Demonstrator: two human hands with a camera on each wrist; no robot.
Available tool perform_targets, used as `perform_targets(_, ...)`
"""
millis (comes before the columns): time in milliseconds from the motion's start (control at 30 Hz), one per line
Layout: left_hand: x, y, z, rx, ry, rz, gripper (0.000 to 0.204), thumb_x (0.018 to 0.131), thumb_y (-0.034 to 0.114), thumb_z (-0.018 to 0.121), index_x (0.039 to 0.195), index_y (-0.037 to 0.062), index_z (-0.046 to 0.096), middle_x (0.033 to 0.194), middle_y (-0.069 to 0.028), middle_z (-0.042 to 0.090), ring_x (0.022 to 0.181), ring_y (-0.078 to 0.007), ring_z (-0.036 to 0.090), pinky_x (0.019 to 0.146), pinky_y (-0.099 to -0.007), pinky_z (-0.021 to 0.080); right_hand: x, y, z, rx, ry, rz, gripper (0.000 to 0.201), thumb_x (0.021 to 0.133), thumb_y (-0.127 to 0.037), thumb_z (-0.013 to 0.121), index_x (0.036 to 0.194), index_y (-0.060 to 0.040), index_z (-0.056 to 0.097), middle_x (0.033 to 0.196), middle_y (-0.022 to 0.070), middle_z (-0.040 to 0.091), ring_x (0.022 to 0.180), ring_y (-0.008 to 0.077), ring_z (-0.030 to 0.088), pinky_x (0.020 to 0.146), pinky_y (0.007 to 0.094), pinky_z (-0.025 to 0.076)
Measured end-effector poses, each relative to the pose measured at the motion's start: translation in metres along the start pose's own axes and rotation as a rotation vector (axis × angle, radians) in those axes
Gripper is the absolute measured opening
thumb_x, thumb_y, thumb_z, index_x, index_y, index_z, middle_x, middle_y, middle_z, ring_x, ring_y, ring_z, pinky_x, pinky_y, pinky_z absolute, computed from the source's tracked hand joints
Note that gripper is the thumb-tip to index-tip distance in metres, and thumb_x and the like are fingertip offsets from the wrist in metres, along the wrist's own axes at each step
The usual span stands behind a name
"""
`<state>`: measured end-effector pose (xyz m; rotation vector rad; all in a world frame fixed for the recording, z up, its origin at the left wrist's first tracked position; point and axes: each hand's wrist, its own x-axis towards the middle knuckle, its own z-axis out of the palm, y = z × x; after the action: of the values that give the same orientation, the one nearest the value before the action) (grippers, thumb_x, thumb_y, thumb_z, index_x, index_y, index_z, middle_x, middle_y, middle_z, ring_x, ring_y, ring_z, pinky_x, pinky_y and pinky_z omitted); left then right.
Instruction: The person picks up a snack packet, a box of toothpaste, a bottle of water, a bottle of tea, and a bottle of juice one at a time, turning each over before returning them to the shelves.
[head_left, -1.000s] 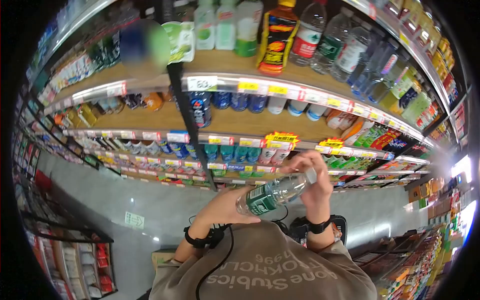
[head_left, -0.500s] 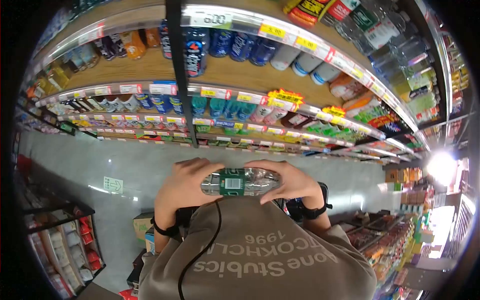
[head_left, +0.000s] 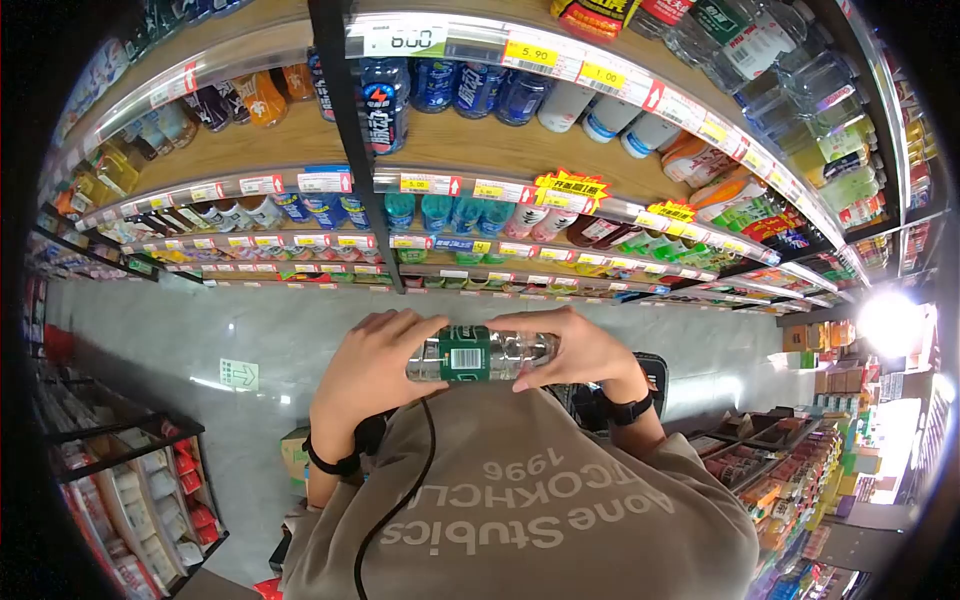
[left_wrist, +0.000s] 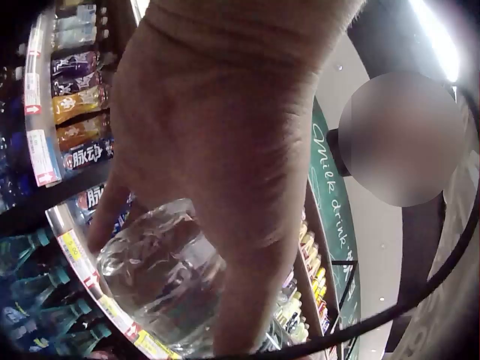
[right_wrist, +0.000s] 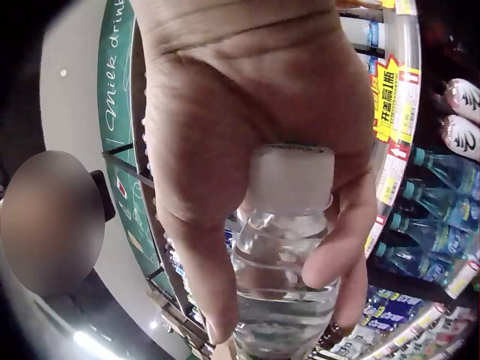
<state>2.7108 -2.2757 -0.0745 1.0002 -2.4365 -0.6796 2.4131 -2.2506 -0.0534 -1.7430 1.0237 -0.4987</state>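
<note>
A clear water bottle (head_left: 468,356) with a green label lies level in front of the person's chest in the head view. The left hand (head_left: 372,362) grips its base end, thumb and fingers on opposite sides. Around the cap end curls the right hand (head_left: 575,350). In the right wrist view the white cap (right_wrist: 291,178) sits on the bottle neck, close under the right palm (right_wrist: 262,90). The left wrist view shows the bottle's clear ribbed base (left_wrist: 161,277) between the thumb and fingers of the left hand (left_wrist: 210,135).
Ahead, shelves (head_left: 440,135) hold rows of bottled drinks with price tags along their edges. Grey floor (head_left: 290,330) runs between them and the person. A low rack (head_left: 130,500) stands at the left, and more stocked shelving (head_left: 790,480) at the right.
The bottle has gone from tilted to level, and both hands have come down in front of the chest. The right hand has closed round the cap end. Little differs over the last half second.
</note>
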Motion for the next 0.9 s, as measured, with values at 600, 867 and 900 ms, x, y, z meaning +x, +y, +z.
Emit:
perform_targets(600, 0.034, -0.025, 0.013, -0.46, -0.231, -0.107, 0.07, 0.07, 0.035, 0.091, 0.126, 0.0026, 0.065, 0.115, -0.0157, 0.072, 0.101, -0.0305, 0.07, 0.09, -0.0379, 0.054, -0.018, 0.011, -0.011, 0.055, 0.051, 0.077, 0.072, 0.073, -0.018, 0.088, 0.138, -0.0056, 0.06, 0.124, 0.02, 0.069, 0.108, 0.026, 0.07, 0.096, 0.0353, 0.053)
perform_targets(867, 0.034, -0.025, 0.007, -0.387, -0.186, -0.06, 0.061, 0.068, 0.03, 0.092, 0.116, -0.0002, 0.069, 0.097, -0.0135, 0.072, 0.075, -0.0222, 0.066, 0.072, -0.0332, 0.054, -0.007, 0.008, -0.011, 0.072, -0.019, 0.079, 0.072, 0.076, -0.021, 0.086, 0.141, -0.008, 0.057, 0.125, 0.0173, 0.069, 0.11, 0.0287, 0.07, 0.094, 0.0376, 0.053)
perform_targets(900, 0.035, -0.026, 0.004, -0.375, -0.189, -0.061, 0.061, 0.068, 0.03, 0.092, 0.116, -0.0001, 0.069, 0.097, -0.0132, 0.072, 0.074, -0.0221, 0.066, 0.072, -0.0333, 0.054, -0.004, 0.01, -0.01, 0.083, -0.008, 0.062, 0.072, 0.076, -0.021, 0.086, 0.14, -0.0079, 0.058, 0.125, 0.0173, 0.069, 0.11, 0.0288, 0.069, 0.095, 0.0376, 0.053)
